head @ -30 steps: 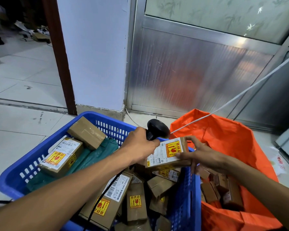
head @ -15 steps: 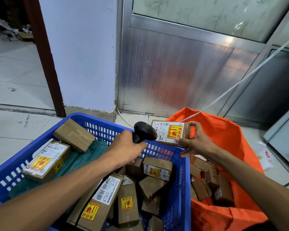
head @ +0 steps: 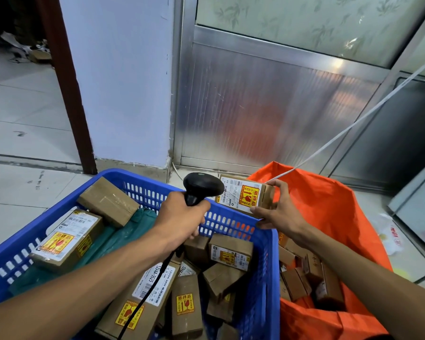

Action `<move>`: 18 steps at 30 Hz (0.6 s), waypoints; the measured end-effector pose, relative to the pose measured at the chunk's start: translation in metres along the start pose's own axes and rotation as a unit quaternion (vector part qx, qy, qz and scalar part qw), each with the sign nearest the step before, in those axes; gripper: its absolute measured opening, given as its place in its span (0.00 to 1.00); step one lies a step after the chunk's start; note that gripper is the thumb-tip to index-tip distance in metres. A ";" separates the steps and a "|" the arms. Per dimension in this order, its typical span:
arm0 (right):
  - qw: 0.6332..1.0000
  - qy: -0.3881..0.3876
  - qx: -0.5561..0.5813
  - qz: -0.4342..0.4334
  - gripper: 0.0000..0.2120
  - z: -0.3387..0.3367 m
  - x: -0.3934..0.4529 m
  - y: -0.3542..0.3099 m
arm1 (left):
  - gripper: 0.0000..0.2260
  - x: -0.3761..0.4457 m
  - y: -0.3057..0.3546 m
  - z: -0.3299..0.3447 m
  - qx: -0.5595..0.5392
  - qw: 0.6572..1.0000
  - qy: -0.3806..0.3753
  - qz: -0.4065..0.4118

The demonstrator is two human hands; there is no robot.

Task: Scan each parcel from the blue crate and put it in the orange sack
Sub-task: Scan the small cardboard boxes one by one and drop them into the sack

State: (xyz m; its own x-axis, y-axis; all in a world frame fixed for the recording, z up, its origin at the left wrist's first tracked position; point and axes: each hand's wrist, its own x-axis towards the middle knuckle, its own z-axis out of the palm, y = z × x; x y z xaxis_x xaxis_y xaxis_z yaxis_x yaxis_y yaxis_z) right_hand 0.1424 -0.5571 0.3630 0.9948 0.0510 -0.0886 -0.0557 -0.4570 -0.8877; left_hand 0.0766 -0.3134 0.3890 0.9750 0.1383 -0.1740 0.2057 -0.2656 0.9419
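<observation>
The left hand (head: 179,217) wraps its fingers round the grip of a black handheld barcode scanner (head: 201,187), w/ the scanner's head pointed right, at the label of a small brown cardboard parcel (head: 243,196). The scanner's black cable (head: 145,298) drops from the grip down over the boxes below.

The right hand (head: 279,212) holds that parcel by its right end, thumb on top edge, fingers underneath, gripping it. The parcel sits in the air just beyond the far right corner of the blue slotted plastic crate (head: 265,253), between crate & orange fabric sack (head: 329,212), tilted so its white shipping label & yellow-red fragile sticker face the scanner. Scanner head is just beside the label; can't tell if they touch.

Inside the crate: many more brown cardboard boxes, most w/ white labels & yellow stickers, piled loosely at the right; a larger labelled box (head: 66,239) & a plain brown box (head: 108,201) lie at the left on a green plastic mailer bag (head: 123,231).

The sack stands open just right of the crate, touching it, w/ several small brown boxes (head: 309,276) already inside. A white cord (head: 353,123) runs from the sack's rim up to the right. Behind: pale tiled floor, white pillar, ribbed metal door panel.
</observation>
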 end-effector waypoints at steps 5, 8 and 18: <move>0.999 -0.016 0.019 -0.029 0.33 0.010 -0.004 -0.008 | 0.12 -0.001 0.000 0.003 0.000 1.000 -0.007 -0.002; 0.999 -0.024 0.018 -0.042 0.33 0.013 -0.006 -0.012 | 0.12 -0.001 -0.001 0.003 -0.003 1.000 -0.011 0.000; 0.998 -0.032 -0.005 -0.051 0.32 0.012 -0.009 -0.011 | 0.12 -0.005 0.001 0.001 -0.004 1.000 -0.019 -0.002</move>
State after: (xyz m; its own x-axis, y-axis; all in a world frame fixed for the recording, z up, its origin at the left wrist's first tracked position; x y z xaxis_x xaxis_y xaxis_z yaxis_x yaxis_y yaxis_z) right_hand 0.1332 -0.5417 0.3679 0.9877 0.1542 -0.0276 0.0462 -0.4553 -0.8891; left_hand 0.0723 -0.3152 0.3906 0.9768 0.1026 -0.1878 0.2084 -0.2568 0.9437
